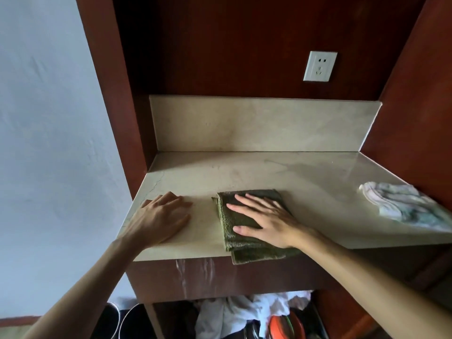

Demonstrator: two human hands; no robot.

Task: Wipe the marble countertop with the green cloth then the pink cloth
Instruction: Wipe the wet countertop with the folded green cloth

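A folded green cloth [247,250] lies on the beige marble countertop [244,172] near its front edge, one corner hanging over. My right hand [266,221] presses flat on the cloth with fingers spread, pointing left. My left hand [161,218] rests palm down on the bare marble to the cloth's left, holding nothing. A pale crumpled cloth [401,204], whitish with a faint pink tint, sits at the counter's right end.
The counter sits in a dark red wooden niche with a marble backsplash [244,123] and a white wall socket [320,66] above. Wooden side panels close in left and right. Below, an open shelf holds white fabric [232,314] and an orange item [283,326].
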